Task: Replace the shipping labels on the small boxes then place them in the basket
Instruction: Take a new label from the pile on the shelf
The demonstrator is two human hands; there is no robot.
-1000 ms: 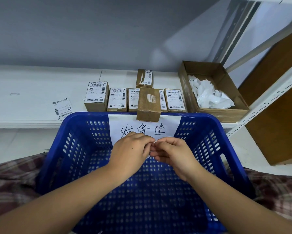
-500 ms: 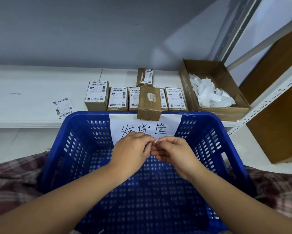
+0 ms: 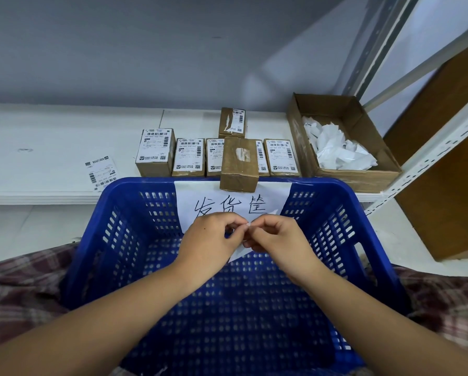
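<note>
Since half a second ago, parted a little: left hand (image 3: 208, 240) and right hand (image 3: 279, 240), fingertips no longer pressed close, with more of a white label (image 3: 237, 255) showing below them. Both held above the inside of the blue basket (image 3: 146, 183), near its far wall, knuckles up. Fingers of both curled, thumb and forefinger of each pinching the label's top edge where the two hands meet; lower corner of the label hanging free over the basket floor. Nothing lying in the basket. Taped on the inside of the far wall, just behind the hands, a white paper sign (image 3: 227, 204) with handwritten characters. At the middle of the far rim, a bare brown box (image 3: 239, 164) with only a torn scrap of old sticker on top; resting on the rim or on the white shelf (image 3: 51, 137) just behind it, cannot tell. Beyond the rim, side by side on the shelf, a row of labelled boxes (image 3: 189, 157), partly hidden by the bare one, and farther back a single box (image 3: 232, 122) with a half-torn label. Beyond the basket's far left corner, a loose label sheet (image 3: 101, 172) flat on the shelf. Beyond the far right corner, an open cardboard tray (image 3: 357, 177) holding crumpled white papers (image 3: 336, 147). On either side of the basket's near end, plaid cloth (image 3: 16, 289).
</note>
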